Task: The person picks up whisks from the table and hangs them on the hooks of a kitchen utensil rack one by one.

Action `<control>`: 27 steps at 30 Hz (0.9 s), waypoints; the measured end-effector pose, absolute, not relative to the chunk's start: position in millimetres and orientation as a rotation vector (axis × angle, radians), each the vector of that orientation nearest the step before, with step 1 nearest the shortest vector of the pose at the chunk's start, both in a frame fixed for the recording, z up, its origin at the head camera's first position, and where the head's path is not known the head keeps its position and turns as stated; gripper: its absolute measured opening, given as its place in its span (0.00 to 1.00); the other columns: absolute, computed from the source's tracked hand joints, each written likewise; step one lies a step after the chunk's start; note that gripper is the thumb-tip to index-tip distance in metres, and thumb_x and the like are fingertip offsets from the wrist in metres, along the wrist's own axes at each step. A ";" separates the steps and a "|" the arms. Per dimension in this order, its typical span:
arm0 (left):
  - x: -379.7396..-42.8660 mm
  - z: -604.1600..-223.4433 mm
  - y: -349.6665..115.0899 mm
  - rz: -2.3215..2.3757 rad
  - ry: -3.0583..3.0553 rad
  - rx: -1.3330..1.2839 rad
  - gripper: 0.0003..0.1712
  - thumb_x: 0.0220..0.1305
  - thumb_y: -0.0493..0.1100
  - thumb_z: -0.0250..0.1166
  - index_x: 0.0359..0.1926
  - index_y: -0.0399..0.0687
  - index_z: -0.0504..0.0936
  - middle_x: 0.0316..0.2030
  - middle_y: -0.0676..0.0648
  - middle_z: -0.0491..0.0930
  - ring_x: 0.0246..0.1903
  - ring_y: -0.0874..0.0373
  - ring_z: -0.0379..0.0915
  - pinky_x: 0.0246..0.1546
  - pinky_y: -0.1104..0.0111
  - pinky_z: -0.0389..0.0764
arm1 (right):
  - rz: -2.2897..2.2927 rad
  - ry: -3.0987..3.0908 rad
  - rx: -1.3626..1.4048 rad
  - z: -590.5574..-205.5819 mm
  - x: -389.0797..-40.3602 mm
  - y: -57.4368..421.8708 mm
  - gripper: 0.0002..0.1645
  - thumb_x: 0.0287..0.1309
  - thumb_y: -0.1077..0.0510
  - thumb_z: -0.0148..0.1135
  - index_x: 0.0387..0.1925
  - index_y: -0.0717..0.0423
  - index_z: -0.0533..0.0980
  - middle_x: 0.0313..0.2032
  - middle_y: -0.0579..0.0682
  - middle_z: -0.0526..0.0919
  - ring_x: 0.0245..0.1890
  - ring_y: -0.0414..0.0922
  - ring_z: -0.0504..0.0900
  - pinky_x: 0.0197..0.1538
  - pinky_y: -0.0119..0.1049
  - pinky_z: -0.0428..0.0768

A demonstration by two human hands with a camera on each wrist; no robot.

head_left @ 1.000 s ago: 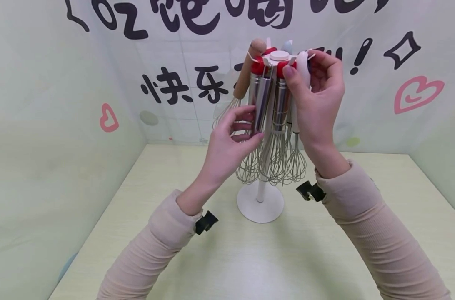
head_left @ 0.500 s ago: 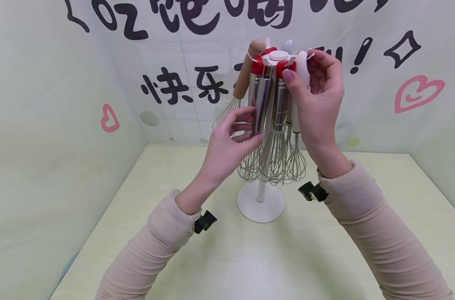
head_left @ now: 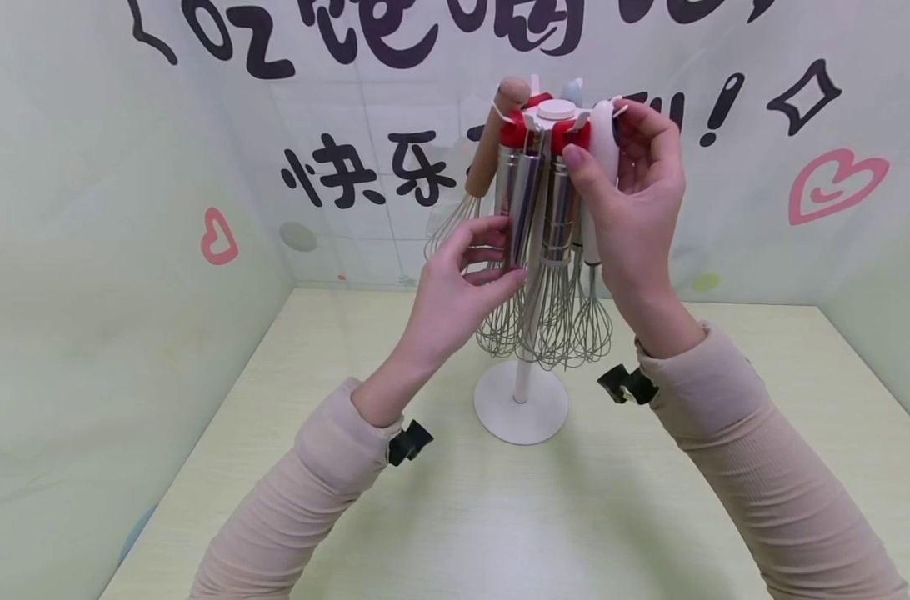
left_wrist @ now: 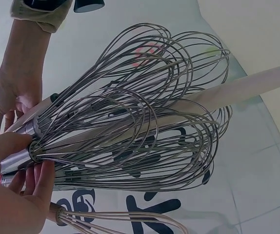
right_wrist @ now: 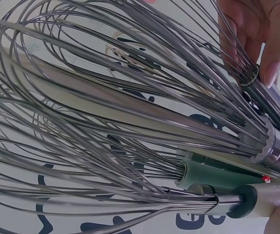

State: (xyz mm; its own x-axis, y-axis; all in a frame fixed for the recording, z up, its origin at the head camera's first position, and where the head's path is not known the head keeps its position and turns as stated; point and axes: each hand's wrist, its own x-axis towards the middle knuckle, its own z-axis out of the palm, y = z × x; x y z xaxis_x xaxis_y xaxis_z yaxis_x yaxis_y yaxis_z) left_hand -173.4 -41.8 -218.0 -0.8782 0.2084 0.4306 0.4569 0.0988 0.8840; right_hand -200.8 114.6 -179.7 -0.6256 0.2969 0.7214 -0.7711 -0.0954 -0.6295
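A white stand rack (head_left: 521, 404) carries several hanging whisks, wire ends down. At its front, my left hand (head_left: 462, 279) holds a whisk by its plain steel handle (head_left: 525, 204), whose upper end is by a hook. The left wrist view shows the thumb and fingers round that handle near the wires. My right hand (head_left: 638, 208) is at the rack's upper right, curled about a white-handled whisk (head_left: 605, 154). Its thumb touches the red top of a neighbouring steel whisk (head_left: 560, 212) and its index fingertip is at a hook. Its other fingers are partly hidden behind.
On the rack's left hangs a wooden-handled whisk (head_left: 487, 154), tilted. A green-handled whisk (right_wrist: 218, 173) shows among the others in the right wrist view. The rack stands on a pale table (head_left: 455, 517) before a printed wall sheet (head_left: 365, 192).
Both hands keep their hold and barely move. The hanging whisks and the rack top have shifted very slightly to the left.
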 end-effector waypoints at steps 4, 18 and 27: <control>-172.4 -217.2 -42.1 -1.873 -2.174 -0.669 0.29 0.55 0.28 0.65 0.59 0.38 0.71 0.51 0.39 0.75 0.49 0.50 0.76 0.51 0.70 0.82 | 1.819 -1.419 0.551 -179.7 -200.9 114.8 0.29 0.50 0.66 0.64 0.55 0.64 0.66 0.46 0.47 0.73 0.49 0.45 0.72 0.59 0.31 0.73; -171.7 -216.1 -49.7 -1.833 -2.162 -0.647 0.24 0.61 0.33 0.62 0.59 0.39 0.72 0.51 0.41 0.76 0.50 0.53 0.76 0.52 0.69 0.81 | 1.839 -1.380 0.505 -178.0 -196.5 119.4 0.23 0.52 0.61 0.61 0.52 0.60 0.70 0.44 0.47 0.74 0.47 0.44 0.72 0.55 0.30 0.74; -165.2 -204.8 -67.3 -1.734 -2.134 -0.569 0.20 0.66 0.36 0.57 0.58 0.38 0.73 0.50 0.40 0.77 0.49 0.54 0.76 0.53 0.66 0.80 | 1.785 -1.374 0.461 -171.5 -187.9 136.9 0.14 0.60 0.65 0.52 0.49 0.58 0.72 0.44 0.47 0.75 0.50 0.44 0.72 0.59 0.29 0.72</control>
